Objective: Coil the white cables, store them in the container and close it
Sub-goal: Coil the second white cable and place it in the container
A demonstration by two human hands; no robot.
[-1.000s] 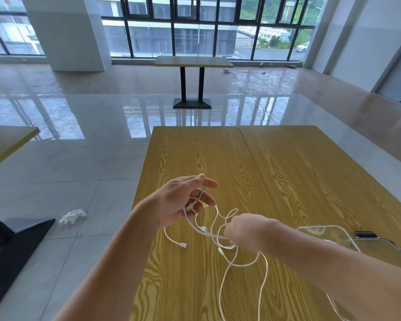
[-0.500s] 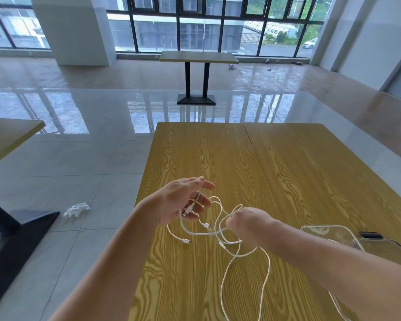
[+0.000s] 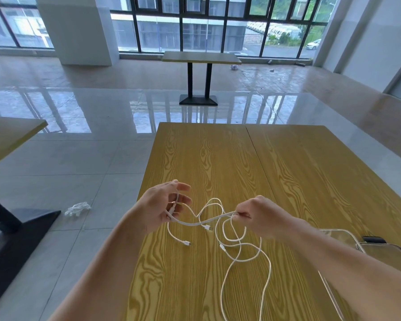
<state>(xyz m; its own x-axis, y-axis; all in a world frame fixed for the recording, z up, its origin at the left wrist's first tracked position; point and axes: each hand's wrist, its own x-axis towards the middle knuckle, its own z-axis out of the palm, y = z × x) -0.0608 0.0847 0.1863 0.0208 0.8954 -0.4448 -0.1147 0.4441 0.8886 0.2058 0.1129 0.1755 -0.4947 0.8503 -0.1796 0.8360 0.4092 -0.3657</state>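
Two hands are up over a yellow wooden table. Beyond its far edge stands another small table on a black foot, by big windows. On the left, the corner of a third table pokes in, with its dark base on the shiny floor. A scrap of clear plastic lies on the floor near that base.

The right forearm crosses in front of the clear container, so only part of it shows, near the right edge of the table. A small black part sits at its far rim. Its clear lid lies just beside it, close to the right wrist.

The far half of the yellow table is bare wood, with a seam down the middle. The left hand is close to the table's left edge.

The white cables are thin and tangled in loose loops. They hang between the hands and trail down onto the table toward the near edge. A few small plugs stick out, one below the left hand and one near the middle.

The left hand holds the cables with its fingers loosely curled round a plug end. The right hand is a fist that pinches the strands tight at its front.
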